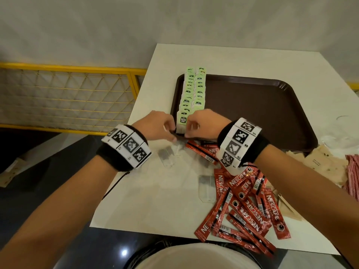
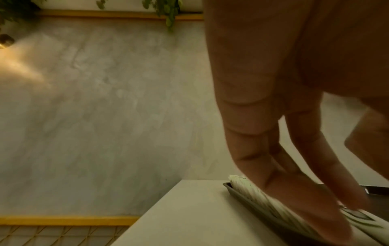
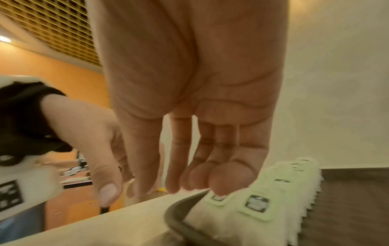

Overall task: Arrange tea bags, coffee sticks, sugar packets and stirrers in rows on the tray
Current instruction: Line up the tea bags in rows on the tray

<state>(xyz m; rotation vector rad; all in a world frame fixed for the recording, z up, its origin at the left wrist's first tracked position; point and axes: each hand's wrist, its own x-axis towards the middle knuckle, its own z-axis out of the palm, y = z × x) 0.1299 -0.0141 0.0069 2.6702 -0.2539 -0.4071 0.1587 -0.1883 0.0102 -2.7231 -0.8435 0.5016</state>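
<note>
Two rows of green-tagged tea bags run along the left side of the brown tray. Both hands meet at the near end of the left row. My left hand lays fairly straight fingers against the side of that row. My right hand pinches the nearest tea bag, its bent fingertips resting on a green tag just over the tray rim. Red coffee sticks lie heaped under my right forearm. Beige sugar packets and striped stirrers lie at the right.
Loose tea bags lie on the white table in front of the tray. A yellow mesh railing stands left of the table. Most of the tray to the right of the tea bags is bare. Clear glassware sits at the far right.
</note>
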